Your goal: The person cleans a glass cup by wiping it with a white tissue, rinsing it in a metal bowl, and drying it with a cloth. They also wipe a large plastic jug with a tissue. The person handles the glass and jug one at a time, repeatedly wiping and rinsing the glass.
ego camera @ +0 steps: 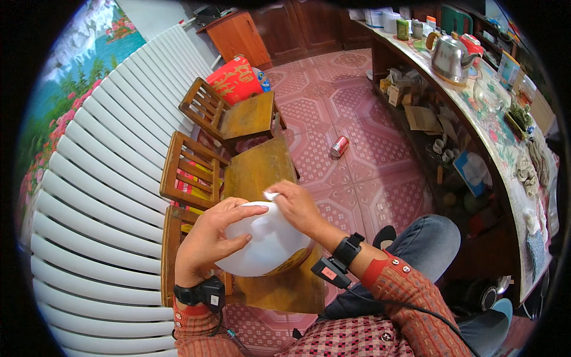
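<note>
A white, smooth, bowl-shaped piece (267, 241), perhaps a lampshade, is tilted over the wooden chairs, with a gold-patterned band on its lower right side. My left hand (218, 232) grips it from the left, thumb and fingers spread over its near and upper surface. At its far edge, my right hand (294, 207) pinches a small white wad (271, 195), apparently tissue or cloth. The right fingertips are bunched around the wad; whether it touches the white piece is hard to tell. Below the white piece lies a wooden chair seat (285, 294).
Two more wooden chairs (258, 165) stand in a row beside a white radiator (111, 178). A red drink can (340, 147) lies on the tiled floor. On the right, a long table (490, 134) carries a steel kettle (449, 60), jars and gloves. Its lower shelf holds boxes (395, 94).
</note>
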Available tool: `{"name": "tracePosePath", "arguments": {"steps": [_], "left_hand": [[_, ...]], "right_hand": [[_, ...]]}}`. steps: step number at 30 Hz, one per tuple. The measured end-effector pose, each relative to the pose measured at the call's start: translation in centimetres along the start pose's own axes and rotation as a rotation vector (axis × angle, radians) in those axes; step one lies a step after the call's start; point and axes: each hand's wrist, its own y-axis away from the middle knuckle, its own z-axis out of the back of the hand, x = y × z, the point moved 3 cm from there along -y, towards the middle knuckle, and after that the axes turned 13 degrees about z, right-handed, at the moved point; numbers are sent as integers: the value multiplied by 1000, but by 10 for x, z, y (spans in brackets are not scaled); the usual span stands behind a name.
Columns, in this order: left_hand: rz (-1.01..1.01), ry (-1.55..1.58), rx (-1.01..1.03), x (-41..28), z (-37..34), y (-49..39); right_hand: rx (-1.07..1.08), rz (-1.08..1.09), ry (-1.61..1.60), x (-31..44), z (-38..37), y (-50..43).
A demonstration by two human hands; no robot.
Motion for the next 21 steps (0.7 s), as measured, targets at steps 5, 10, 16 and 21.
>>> {"name": "tracePosePath", "arguments": {"steps": [5,10,16,21], "left_hand": [[-33,-19,-16,2,3,-3],[-13,-5,-69,10,3,-5],[216,21,28,14,0,-12],[182,14,-43,1,-4,-11]], "right_hand": [[96,-529,-74,-58,-4,72],[313,-490,219,-81,0,128],[761,-30,842,-60,20,121],[734,-22,945,-10,120,43]]}}
